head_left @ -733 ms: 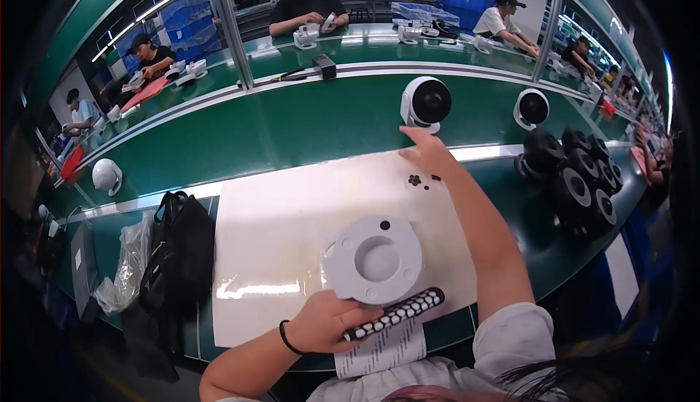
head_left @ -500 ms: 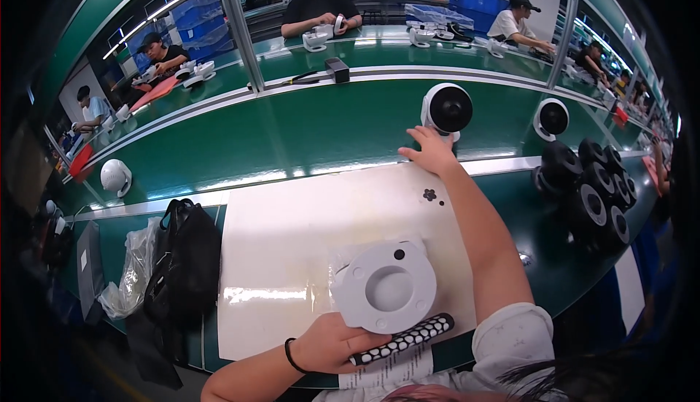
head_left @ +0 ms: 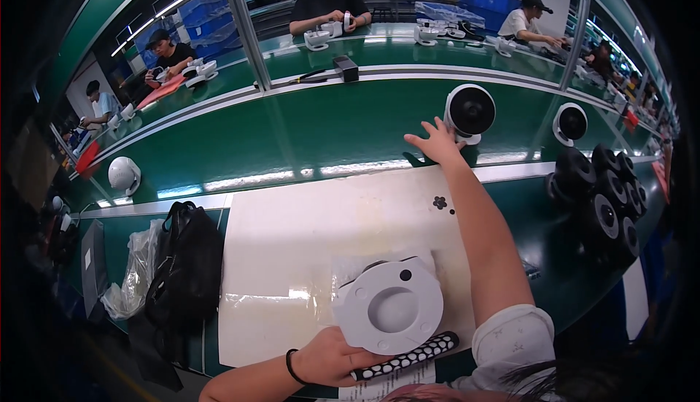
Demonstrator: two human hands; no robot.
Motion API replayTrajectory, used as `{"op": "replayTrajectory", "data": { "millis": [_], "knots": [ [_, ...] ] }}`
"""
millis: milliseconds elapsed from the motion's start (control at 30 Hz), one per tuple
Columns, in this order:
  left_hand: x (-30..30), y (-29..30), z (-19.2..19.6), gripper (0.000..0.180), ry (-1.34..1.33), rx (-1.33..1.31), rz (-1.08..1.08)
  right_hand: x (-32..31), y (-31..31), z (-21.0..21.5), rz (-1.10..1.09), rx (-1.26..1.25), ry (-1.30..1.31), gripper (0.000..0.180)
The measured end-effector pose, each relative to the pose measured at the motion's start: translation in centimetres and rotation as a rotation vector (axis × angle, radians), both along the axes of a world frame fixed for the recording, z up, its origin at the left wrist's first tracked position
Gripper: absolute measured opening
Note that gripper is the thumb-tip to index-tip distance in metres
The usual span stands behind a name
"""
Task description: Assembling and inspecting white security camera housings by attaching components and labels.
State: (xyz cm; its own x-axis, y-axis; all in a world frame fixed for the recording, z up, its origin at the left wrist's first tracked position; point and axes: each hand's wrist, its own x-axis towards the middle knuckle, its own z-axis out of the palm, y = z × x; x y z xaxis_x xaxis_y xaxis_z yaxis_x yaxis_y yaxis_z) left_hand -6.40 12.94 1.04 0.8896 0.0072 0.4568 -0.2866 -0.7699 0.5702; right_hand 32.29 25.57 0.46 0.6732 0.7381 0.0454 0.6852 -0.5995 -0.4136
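My left hand (head_left: 332, 357) is closed at the near edge of the mat. Its fingers grip a black strip with white dots (head_left: 405, 356) and lie against a white round base (head_left: 426, 314). That base has a wide round recess and a small black dot; clear plastic film lies under it. My right hand (head_left: 440, 143) reaches over the green surface with its fingers spread, holding nothing. Right beside its fingers stands a white device with a round black face (head_left: 470, 111); whether they touch its foot I cannot tell. A similar, smaller-looking device (head_left: 570, 122) stands farther right.
Several black round parts (head_left: 605, 212) are clustered at the right. A black bag (head_left: 186, 263) and clear plastic (head_left: 135, 278) lie left of the white mat (head_left: 292, 234). A white rounded device (head_left: 124, 174) stands far left. Beyond the metal rail (head_left: 306, 83), people work with white parts.
Both black-faced devices have shifted to the right, the nearer one moving away from my right hand, whose fingers have spread. My left hand keeps its grip. The whole view has turned slightly.
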Motion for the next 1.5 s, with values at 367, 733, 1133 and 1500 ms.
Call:
{"op": "replayTrajectory", "data": {
  "millis": [367,733,1133,1500],
  "knots": [
    [0.0,0.2,0.0,0.041,-0.017,-0.040,-0.012,3.2,-0.5,-0.1,-0.025,0.435,-0.316,0.061],
    [-0.8,0.7,0.1,0.042,0.065,-0.039,0.006,-4.6,-3.8,9.2,0.325,0.982,1.192,0.058],
    [0.1,0.4,0.3,0.046,-0.004,-0.081,-0.054,-13.3,-8.3,12.1,0.804,0.782,1.426,0.077],
    [0.0,0.6,-0.2,0.053,-0.036,-0.081,-0.074,-15.2,-9.9,12.0,0.900,0.837,1.425,0.077]
  ]
}}
